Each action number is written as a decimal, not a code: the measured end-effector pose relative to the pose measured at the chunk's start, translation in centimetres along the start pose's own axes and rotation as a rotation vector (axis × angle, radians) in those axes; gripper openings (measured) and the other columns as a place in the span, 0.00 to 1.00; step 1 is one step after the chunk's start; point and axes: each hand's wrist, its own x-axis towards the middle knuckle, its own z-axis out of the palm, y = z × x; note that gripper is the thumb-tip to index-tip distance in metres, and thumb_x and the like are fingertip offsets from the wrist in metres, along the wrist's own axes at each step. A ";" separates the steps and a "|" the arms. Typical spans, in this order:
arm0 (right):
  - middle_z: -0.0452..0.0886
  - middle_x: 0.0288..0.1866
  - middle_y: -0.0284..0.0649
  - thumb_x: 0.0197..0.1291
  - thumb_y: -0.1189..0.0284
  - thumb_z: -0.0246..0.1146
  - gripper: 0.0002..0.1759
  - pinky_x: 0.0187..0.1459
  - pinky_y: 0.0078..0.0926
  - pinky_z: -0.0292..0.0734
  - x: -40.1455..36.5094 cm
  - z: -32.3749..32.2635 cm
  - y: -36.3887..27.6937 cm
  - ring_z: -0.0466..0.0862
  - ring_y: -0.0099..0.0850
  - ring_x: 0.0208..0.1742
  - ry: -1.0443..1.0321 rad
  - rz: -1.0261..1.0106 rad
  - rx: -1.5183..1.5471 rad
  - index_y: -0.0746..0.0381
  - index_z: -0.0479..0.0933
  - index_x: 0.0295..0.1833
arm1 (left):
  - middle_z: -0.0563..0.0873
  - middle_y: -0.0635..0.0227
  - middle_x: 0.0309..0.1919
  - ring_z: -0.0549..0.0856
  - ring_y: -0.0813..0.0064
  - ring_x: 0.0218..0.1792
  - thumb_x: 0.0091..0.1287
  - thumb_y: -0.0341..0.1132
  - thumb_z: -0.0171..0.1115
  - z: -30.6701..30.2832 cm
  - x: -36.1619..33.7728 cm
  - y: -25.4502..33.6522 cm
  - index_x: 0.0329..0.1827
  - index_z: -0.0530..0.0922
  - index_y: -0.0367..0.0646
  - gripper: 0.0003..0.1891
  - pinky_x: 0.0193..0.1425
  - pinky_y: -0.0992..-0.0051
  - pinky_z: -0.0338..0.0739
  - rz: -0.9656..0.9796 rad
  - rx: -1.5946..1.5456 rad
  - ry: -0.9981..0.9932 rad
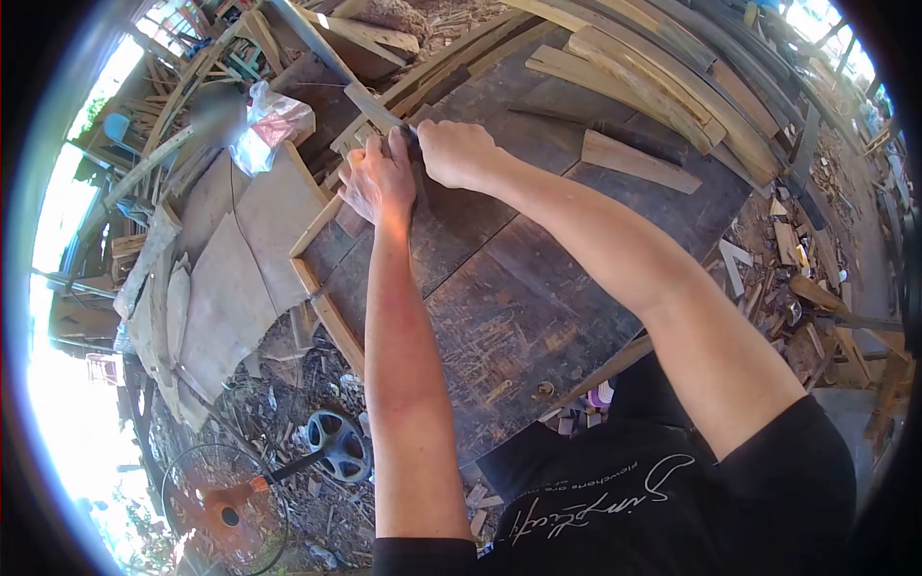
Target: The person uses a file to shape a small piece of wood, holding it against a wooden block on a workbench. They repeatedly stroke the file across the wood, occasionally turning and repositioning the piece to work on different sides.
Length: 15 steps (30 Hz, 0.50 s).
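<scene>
Near the far left corner of the dark worktable [519, 317], my left hand [377, 180] is closed over some small wooden pieces [353, 134]. Right beside it, my right hand [453, 154] is a fist around the dark handle of a tool with a flat, pale blade [373, 108]. The blade points up and to the left, over the wooden pieces. My left fingers hide part of the wood, and my right fist covers most of the handle.
Long curved planks [653, 82] lie along the table's far right side, with a loose wedge-shaped board [639, 161] nearer. Plastic bags [269, 125] and large thin sheets [250, 269] are at left. A fan [226, 509] and a handwheel [338, 444] stand below left.
</scene>
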 end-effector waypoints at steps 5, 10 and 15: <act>0.85 0.40 0.58 0.73 0.64 0.52 0.15 0.45 0.55 0.80 -6.7 -2.5 2.4 0.86 0.56 0.44 -0.103 0.016 0.042 0.66 0.74 0.48 | 0.86 0.58 0.47 0.80 0.50 0.56 0.71 0.59 0.54 0.3 0.0 -0.1 0.47 0.85 0.52 0.22 0.60 0.49 0.70 0.014 -0.018 0.012; 0.86 0.43 0.56 0.69 0.68 0.53 0.14 0.48 0.51 0.82 -4.5 -1.6 1.6 0.87 0.53 0.47 -0.092 0.060 0.084 0.67 0.76 0.51 | 0.86 0.59 0.47 0.80 0.50 0.55 0.71 0.59 0.54 0.0 -0.2 0.1 0.47 0.85 0.52 0.22 0.60 0.49 0.70 0.029 0.003 0.036; 0.86 0.44 0.56 0.68 0.69 0.53 0.14 0.48 0.50 0.82 -1.0 -0.7 0.9 0.88 0.53 0.47 -0.058 0.032 0.056 0.67 0.76 0.51 | 0.85 0.59 0.50 0.80 0.50 0.58 0.72 0.61 0.52 0.4 0.1 -0.4 0.49 0.85 0.53 0.24 0.60 0.48 0.69 0.016 -0.013 -0.032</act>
